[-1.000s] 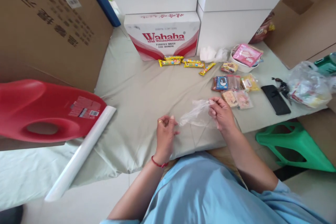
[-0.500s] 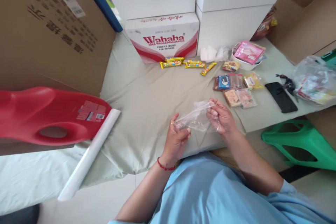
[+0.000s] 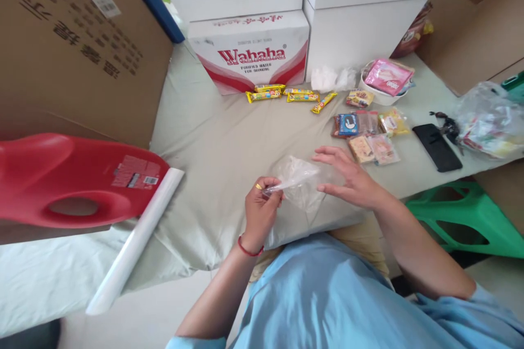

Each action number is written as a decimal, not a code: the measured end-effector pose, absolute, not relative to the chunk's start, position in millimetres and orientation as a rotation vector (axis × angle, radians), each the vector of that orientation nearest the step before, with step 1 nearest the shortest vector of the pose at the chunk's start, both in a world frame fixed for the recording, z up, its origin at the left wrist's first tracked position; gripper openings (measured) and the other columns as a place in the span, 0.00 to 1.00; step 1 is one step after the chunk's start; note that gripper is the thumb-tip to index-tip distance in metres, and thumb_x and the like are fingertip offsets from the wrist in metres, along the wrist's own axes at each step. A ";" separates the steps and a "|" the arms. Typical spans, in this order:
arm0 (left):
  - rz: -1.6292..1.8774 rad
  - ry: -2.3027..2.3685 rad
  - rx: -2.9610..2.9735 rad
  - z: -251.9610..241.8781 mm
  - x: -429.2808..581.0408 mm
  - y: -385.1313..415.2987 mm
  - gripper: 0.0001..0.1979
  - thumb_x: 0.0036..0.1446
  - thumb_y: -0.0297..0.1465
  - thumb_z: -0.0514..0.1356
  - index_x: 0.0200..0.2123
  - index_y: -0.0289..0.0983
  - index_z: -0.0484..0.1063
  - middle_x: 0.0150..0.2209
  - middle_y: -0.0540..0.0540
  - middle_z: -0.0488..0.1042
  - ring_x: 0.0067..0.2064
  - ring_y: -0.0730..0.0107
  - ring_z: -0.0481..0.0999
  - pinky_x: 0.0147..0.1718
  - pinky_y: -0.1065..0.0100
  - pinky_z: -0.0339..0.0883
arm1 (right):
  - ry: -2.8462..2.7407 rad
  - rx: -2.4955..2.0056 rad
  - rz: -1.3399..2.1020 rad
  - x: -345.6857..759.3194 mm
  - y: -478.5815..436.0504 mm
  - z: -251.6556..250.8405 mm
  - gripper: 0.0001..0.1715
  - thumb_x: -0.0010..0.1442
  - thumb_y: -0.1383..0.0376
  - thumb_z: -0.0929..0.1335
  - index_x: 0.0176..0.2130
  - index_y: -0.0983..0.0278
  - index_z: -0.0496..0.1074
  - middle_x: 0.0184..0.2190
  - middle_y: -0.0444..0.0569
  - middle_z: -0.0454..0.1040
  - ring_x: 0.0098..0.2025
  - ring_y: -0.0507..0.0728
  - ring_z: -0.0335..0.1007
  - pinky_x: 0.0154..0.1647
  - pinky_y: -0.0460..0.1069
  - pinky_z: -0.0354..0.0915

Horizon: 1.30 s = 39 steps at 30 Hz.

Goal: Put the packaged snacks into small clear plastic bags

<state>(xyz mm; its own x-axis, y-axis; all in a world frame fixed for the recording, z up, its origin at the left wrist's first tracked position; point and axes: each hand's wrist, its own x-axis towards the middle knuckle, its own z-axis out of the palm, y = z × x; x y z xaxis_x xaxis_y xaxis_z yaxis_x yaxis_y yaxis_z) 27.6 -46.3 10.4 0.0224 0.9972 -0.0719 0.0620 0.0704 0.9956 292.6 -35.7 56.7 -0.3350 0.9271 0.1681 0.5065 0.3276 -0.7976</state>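
Note:
A clear plastic bag [image 3: 305, 196] hangs over the cloth near the table's front edge, its near corner pinched by my left hand [image 3: 264, 207]. My right hand [image 3: 347, 177] is open, thumb and fingers spread around the bag's right side; whether a fingertip touches the film I cannot tell. Beyond the hands lie several yellow snack bars [image 3: 266, 96]. To the right are a blue-and-brown snack packet [image 3: 347, 125], a yellow packet [image 3: 393, 121], a biscuit packet [image 3: 361, 150] and a pink-toned packet [image 3: 383, 149].
A white bowl [image 3: 364, 92] holds a pink packet [image 3: 388, 76]. A black phone [image 3: 437, 148] lies by a stuffed plastic bag [image 3: 487, 125]. The Wahaha carton [image 3: 251, 52] stands behind. A red jug [image 3: 82, 174] and white roll [image 3: 135, 242] are left, a green stool [image 3: 470, 218] right.
My right hand has let go of the bag and spread its fingers. My left hand has moved slightly left and now pinches the bag's corner. The bag hangs wider.

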 end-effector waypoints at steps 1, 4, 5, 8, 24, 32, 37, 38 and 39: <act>1.129 1.256 1.329 10.2 26.4 -47.6 0.03 0.58 0.29 0.63 0.37 0.39 0.76 0.28 0.52 0.76 0.27 0.74 0.72 0.28 0.72 0.65 | -2.009 -1.231 0.824 287.9 -29.4 56.5 0.27 0.65 0.52 0.75 0.61 0.55 0.76 0.61 0.56 0.73 0.65 0.65 0.67 0.68 0.63 0.62; 1.205 1.225 1.669 9.2 20.7 -51.6 0.06 0.58 0.26 0.63 0.36 0.40 0.79 0.36 0.48 0.78 0.35 0.72 0.77 0.32 0.71 0.68 | -2.074 -1.111 0.891 278.4 -13.3 51.6 0.14 0.70 0.54 0.71 0.45 0.60 0.82 0.41 0.52 0.79 0.47 0.60 0.74 0.53 0.56 0.68; 1.215 1.237 1.728 8.5 18.2 -53.1 0.06 0.59 0.26 0.62 0.36 0.41 0.80 0.37 0.48 0.79 0.36 0.71 0.77 0.33 0.71 0.68 | -2.051 -1.084 0.941 277.2 -10.6 50.2 0.14 0.71 0.54 0.70 0.41 0.61 0.81 0.36 0.50 0.79 0.42 0.57 0.74 0.48 0.53 0.68; 1.218 1.345 1.649 4.5 10.9 -57.4 0.05 0.62 0.28 0.62 0.37 0.41 0.80 0.34 0.49 0.78 0.32 0.74 0.76 0.31 0.72 0.67 | -1.796 -1.126 1.105 276.5 -11.4 48.6 0.18 0.69 0.51 0.71 0.38 0.63 0.79 0.32 0.46 0.75 0.34 0.54 0.69 0.38 0.49 0.64; 1.369 1.405 0.916 -12.3 -9.9 -49.7 0.12 0.55 0.39 0.72 0.37 0.38 0.78 0.28 0.51 0.77 0.27 0.75 0.73 0.24 0.73 0.64 | -0.604 -1.346 1.256 290.5 -21.7 22.2 0.30 0.38 0.48 0.85 0.27 0.62 0.71 0.23 0.38 0.64 0.22 0.46 0.53 0.19 0.41 0.47; 1.462 1.354 0.899 -19.7 -14.8 -47.1 0.09 0.58 0.36 0.70 0.38 0.40 0.76 0.36 0.51 0.75 0.38 0.74 0.75 0.39 0.72 0.69 | -1.190 -1.620 1.105 316.0 -42.8 13.8 0.21 0.54 0.46 0.76 0.33 0.60 0.77 0.26 0.44 0.72 0.26 0.52 0.63 0.26 0.47 0.63; 1.499 1.066 0.864 -11.8 -5.9 -39.6 0.06 0.55 0.32 0.68 0.32 0.42 0.73 0.35 0.51 0.76 0.48 0.65 0.79 0.58 0.59 0.70 | -1.888 -1.652 0.905 337.4 -22.8 48.1 0.20 0.64 0.52 0.72 0.50 0.60 0.81 0.47 0.55 0.81 0.42 0.60 0.78 0.46 0.56 0.74; 1.468 1.026 0.850 -7.9 -3.6 -38.7 0.06 0.55 0.33 0.67 0.32 0.42 0.73 0.34 0.50 0.77 0.45 0.64 0.80 0.58 0.56 0.72 | -1.932 -1.600 0.889 334.2 -11.9 53.4 0.21 0.66 0.53 0.70 0.53 0.60 0.80 0.50 0.56 0.80 0.46 0.61 0.78 0.50 0.57 0.75; 1.423 0.994 0.849 -3.3 -1.7 -38.3 0.05 0.55 0.34 0.67 0.33 0.42 0.73 0.34 0.50 0.78 0.44 0.63 0.81 0.58 0.52 0.73 | -1.975 -1.518 0.905 328.4 0.4 56.6 0.22 0.67 0.53 0.70 0.56 0.59 0.79 0.54 0.56 0.79 0.52 0.62 0.78 0.54 0.57 0.74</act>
<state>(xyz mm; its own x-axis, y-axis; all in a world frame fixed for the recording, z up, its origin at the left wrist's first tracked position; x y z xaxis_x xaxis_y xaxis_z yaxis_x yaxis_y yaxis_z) -1.7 -38.3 -3.3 -0.0919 0.9948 -0.0433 -0.3832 0.0048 0.9237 328.4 0.4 56.6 -0.2643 0.9643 -0.0167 0.6421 0.1630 -0.7491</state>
